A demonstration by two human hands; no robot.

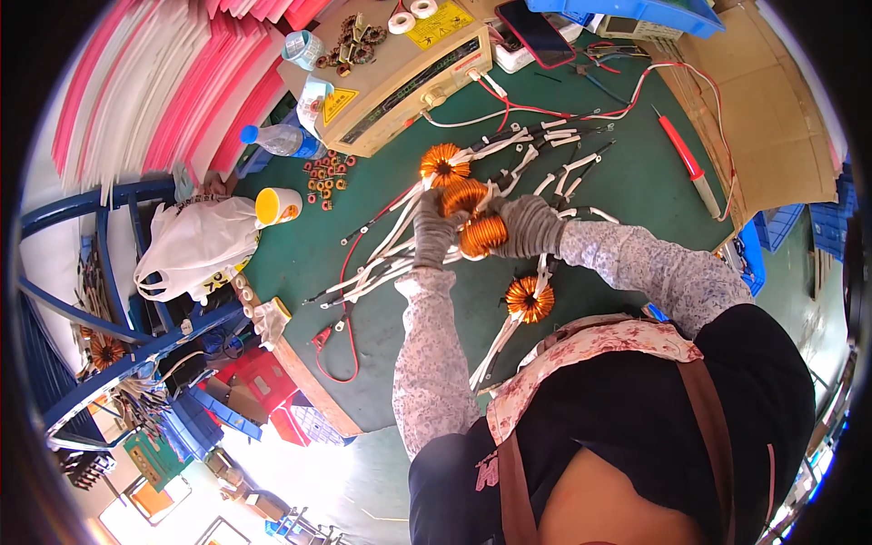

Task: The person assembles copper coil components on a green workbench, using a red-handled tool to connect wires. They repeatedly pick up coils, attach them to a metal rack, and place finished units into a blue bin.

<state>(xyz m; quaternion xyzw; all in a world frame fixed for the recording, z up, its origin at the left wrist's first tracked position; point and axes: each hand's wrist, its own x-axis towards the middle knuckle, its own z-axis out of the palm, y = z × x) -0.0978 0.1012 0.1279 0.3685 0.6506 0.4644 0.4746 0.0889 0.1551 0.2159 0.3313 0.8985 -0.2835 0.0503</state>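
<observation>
In grey knit gloves, both my hands are closed on copper-wound ring coils over the green table. My left hand (434, 227) grips the left side of the upper coil (464, 196). From the right, my right hand (531, 226) has its fingers against the lower coil (482, 235); its fingertips are partly hidden. A further coil (445, 164) lies just beyond them, and another coil (530, 300) sits nearer my body. White-sleeved leads (377, 263) with lug ends run out from the coils to both sides.
A beige bench instrument (409, 86) stands at the back with small coils on top. Near it are a phone (536, 32), a red test probe (678, 145), small ring cores (327, 179), a bottle (282, 141) and a yellow-lidded cup (278, 207). A red clip lead (343, 350) lies left.
</observation>
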